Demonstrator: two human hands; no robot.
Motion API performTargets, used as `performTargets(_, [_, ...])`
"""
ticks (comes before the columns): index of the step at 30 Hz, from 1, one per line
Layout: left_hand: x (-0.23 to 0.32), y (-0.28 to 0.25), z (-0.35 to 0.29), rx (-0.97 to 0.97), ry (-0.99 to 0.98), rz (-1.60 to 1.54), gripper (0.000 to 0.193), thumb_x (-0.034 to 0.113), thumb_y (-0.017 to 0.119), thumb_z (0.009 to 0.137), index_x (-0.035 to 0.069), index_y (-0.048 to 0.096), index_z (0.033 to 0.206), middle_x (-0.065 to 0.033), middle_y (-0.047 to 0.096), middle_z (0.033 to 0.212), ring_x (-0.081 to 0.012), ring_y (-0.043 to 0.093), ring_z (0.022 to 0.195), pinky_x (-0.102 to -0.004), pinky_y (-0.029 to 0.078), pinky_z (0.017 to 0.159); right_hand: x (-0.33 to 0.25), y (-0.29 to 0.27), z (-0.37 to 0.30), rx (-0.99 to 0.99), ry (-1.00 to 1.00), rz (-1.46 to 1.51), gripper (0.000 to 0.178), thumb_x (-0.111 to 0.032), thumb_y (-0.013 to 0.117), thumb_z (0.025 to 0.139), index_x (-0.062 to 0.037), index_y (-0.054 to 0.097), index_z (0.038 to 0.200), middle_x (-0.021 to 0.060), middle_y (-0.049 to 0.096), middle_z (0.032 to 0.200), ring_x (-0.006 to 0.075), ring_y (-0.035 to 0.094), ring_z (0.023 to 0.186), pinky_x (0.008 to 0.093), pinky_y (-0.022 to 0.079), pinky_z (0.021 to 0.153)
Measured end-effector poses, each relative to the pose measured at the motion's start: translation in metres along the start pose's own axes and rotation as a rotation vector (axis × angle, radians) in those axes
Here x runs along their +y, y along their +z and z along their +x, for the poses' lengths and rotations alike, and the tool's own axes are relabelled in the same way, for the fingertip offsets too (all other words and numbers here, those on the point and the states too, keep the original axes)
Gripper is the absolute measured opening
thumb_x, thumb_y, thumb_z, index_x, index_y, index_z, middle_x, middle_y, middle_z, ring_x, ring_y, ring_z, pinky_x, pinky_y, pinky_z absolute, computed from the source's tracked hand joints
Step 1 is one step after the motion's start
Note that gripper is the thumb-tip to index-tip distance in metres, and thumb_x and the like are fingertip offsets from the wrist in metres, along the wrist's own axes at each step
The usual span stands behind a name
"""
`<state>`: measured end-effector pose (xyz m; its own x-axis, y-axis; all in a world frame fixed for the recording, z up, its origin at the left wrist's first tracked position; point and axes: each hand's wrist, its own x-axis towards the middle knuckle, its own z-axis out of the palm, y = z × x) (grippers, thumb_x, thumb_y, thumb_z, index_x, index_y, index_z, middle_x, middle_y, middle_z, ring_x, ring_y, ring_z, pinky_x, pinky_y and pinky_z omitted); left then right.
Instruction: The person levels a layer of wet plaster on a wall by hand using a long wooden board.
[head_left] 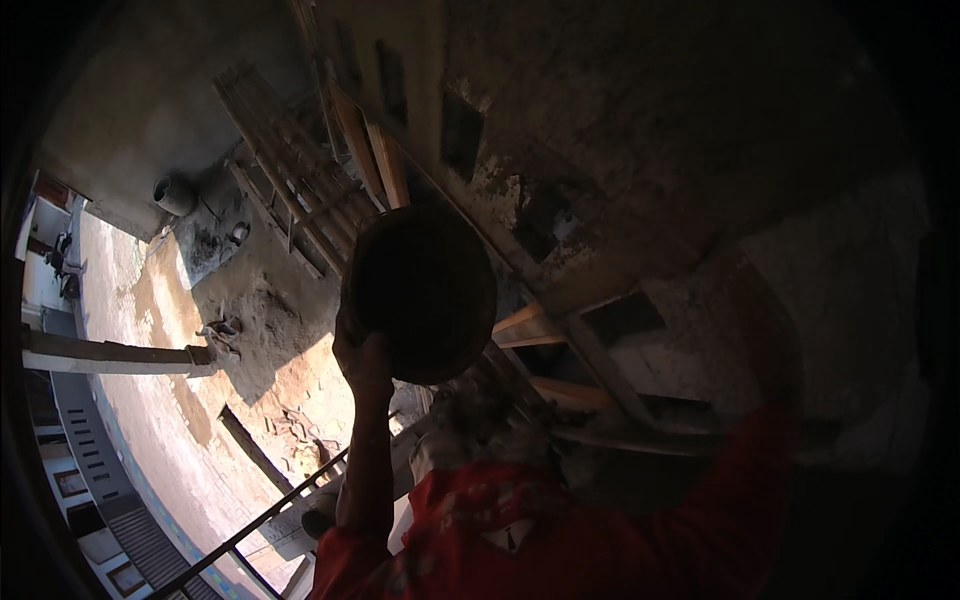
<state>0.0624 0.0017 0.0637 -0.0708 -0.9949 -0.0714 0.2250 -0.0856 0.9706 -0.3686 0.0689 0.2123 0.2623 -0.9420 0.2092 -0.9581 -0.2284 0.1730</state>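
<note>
My left hand (364,360) is closed on the near left rim of a dark, round bucket-like vessel (428,290). The thumb lies over the rim and the other fingers are mostly hidden. Its mouth faces me, and the inside is too dark to show any contents. Out to the right, my right hand (655,232) is raised in front of a rough wall (800,300). Motion and shadow smear its fingers, so what they do cannot be made out.
Wooden planks and poles (300,185) lean beyond the vessel. Sandy heaps (265,330) cover the sunlit ground on the left. A dark pot (174,194) lies farther off. Below left runs a thin dark rail (270,512); a pale post (120,357) juts in from the left.
</note>
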Motion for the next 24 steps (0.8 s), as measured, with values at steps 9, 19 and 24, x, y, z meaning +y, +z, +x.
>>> performTargets(9, [-0.009, 0.017, -0.008, -0.029, 0.013, 0.130, 0.071, -0.003, 0.045, 0.064, -0.003, 0.043, 0.135, -0.0145, 0.050, 0.133, -0.0223, 0.046, 0.125, -0.0332, 0.033, 0.107, 0.039, -0.047, -0.028, -0.027, 0.039, -0.546, 0.049, -0.035, 0.053, 0.094, -0.0079, 0.046, 0.134, 0.0133, 0.043, 0.137, 0.0301, 0.040, 0.127, 0.0425, 0.036, 0.105])
performTargets(19, [-0.018, 0.097, -0.025, -0.220, 0.083, 0.495, 0.065, 0.002, 0.050, 0.066, 0.002, 0.048, 0.131, -0.0188, 0.056, 0.125, -0.0282, 0.047, 0.126, -0.0365, 0.034, 0.106, -0.121, 0.023, -0.028, -0.219, 0.115, -0.007, 0.027, -0.014, 0.057, 0.079, -0.0045, 0.059, 0.104, 0.0173, 0.061, 0.097, 0.0308, 0.061, 0.092, 0.0393, 0.049, 0.077])
performTargets(24, [0.001, 0.130, -0.032, -0.379, 0.152, 0.405, 0.067, 0.003, 0.050, 0.067, 0.010, 0.048, 0.134, -0.0178, 0.046, 0.137, -0.0327, 0.043, 0.128, -0.0404, 0.037, 0.104, -0.121, 0.044, -0.037, -0.418, 0.266, 0.075, 0.026, -0.013, 0.056, 0.082, -0.0018, 0.057, 0.106, 0.0174, 0.062, 0.090, 0.0339, 0.063, 0.082, 0.0439, 0.052, 0.072])
